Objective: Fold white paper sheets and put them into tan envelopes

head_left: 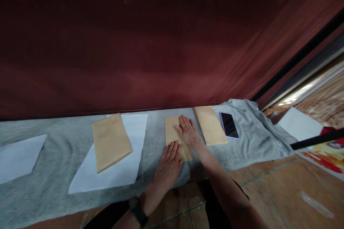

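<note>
1. While both palms are facing down, the left hand [169,159] is resting on the lower left part of the brown paper envelope [170,130], its fingers stretched out flat, gripping nothing.
2. The right hand [188,131] is resting on the upper right part of the same envelope, its fingers extended and its thumb pointing left; it too is lying flat rather than closing around anything.
3. The brown paper envelope is lying on the grey cloth [61,164], directly under both hands, its upper left portion showing beyond the left fingertips and its lower right corner showing between the left hand and the right forearm.
4. Just right of the right hand, a stack of brown envelopes [211,125] is lying near a smartphone [229,125].
5. Well to the left of the left hand, a red-printed envelope [110,143] is lying slantwise on a large white sheet [131,168].
6. A dark wristwatch [138,212] is circling the left wrist.
</note>
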Available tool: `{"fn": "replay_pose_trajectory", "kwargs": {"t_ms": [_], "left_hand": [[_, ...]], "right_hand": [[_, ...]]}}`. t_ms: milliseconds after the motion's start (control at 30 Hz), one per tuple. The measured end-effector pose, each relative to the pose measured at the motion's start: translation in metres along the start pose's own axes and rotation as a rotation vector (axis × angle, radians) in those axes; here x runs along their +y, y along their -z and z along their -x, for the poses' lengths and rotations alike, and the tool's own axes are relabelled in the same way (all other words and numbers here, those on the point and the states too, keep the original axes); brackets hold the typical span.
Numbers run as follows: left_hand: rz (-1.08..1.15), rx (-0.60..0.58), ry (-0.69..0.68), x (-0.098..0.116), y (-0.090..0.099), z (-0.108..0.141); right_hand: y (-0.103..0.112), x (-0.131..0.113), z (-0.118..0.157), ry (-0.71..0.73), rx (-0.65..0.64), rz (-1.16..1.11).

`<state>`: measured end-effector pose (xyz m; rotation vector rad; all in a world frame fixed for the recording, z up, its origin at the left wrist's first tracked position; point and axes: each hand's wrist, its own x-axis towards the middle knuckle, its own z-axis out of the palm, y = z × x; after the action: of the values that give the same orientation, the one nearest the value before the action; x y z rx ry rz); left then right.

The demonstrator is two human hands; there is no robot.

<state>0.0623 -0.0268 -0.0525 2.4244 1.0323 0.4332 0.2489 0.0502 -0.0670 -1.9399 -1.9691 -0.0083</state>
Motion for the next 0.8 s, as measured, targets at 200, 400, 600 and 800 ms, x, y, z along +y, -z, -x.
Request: {"fn": "replay_pose_trajectory", "kwargs": {"t_ms": [200,400,600,800], "left_hand": [[-0.007,-0.058,-0.002,0.001,0.006,0.003],[0.08,-0.059,0.013,-0.001,0.01,0.0],[0.246,-0.014,0.043,-0.007,0.029,-0.015],[0.169,0.114,0.193,-0.01,0.032,-0.027]], "right_hand": [[0.006,0.002,0.013,0.1,-0.082,-0.001],[0.011,0.004,0.031,0.187,-0.111,-0.016],[0.017,0.001,0.048,0.241,-0.135,-0.049],[0.026,-0.003,0.061,0.264,-0.186,-0.083]]}}
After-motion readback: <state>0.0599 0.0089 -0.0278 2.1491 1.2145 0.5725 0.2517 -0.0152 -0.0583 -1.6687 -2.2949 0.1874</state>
